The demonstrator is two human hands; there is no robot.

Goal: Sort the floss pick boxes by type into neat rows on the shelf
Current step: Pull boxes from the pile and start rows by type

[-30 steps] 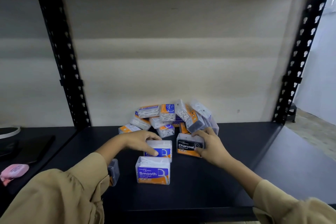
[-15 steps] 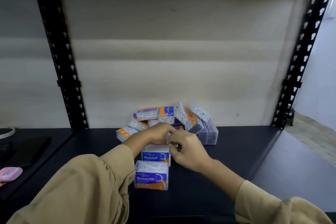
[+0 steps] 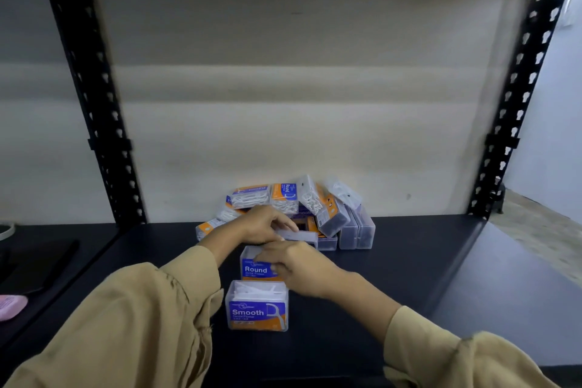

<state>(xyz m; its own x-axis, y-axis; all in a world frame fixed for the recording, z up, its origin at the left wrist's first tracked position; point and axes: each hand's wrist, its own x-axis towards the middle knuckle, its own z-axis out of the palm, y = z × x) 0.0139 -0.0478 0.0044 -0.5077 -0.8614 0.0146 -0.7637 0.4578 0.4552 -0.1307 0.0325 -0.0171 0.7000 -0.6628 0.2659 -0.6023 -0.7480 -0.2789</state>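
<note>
Fingers (image 3: 280,225) of the left hand (image 3: 261,227) curl over a clear box (image 3: 299,236) at the pile's (image 3: 283,205) front; the right hand (image 3: 299,264) is blurred, its fingers bent against the Round box (image 3: 255,269), grip unclear. The Smooth box (image 3: 256,307) stands upright just in front of the Round box. The dark shelf (image 3: 409,261) carries all of them, with the pile against the pale back wall (image 3: 283,104). Bare shelf lies open on both sides, out to the black perforated uprights (image 3: 104,104). Right of the shelf edge, floor (image 3: 541,236) shows.
</note>
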